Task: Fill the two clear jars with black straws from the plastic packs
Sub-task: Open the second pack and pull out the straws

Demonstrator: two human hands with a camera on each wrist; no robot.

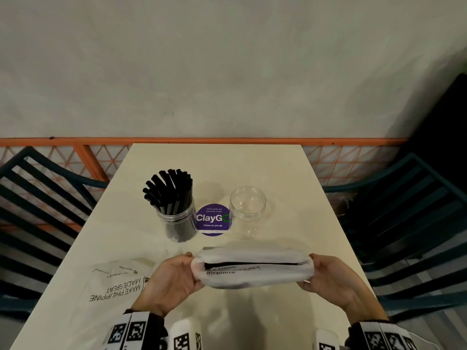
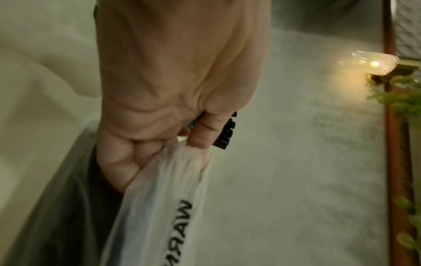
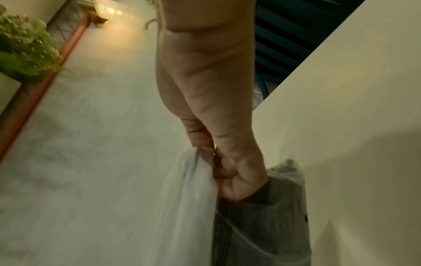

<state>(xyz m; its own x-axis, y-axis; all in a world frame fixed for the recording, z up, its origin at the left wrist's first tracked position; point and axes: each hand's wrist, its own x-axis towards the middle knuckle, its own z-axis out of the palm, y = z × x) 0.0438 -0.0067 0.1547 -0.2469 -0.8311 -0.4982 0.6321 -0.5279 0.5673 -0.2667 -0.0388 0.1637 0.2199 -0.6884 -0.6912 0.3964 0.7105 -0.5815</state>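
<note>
A plastic pack of black straws [image 1: 252,269] is held level above the near part of the table, blurred by motion. My left hand [image 1: 174,276] grips its left end, pinching the plastic [image 2: 173,162]. My right hand [image 1: 326,279] grips its right end [image 3: 196,172]. Black straws show through the film in both wrist views. Further back, the left clear jar [image 1: 180,221] stands packed with black straws [image 1: 168,190]. To its right stands the other clear jar [image 1: 247,210] with nothing in it.
A flattened plastic pack with printed text [image 1: 121,281] lies on the cream table [image 1: 290,178] at the near left. A purple round sticker [image 1: 213,219] sits between the jars. Dark slatted chairs [image 1: 414,223] flank the table on both sides. A wall stands behind.
</note>
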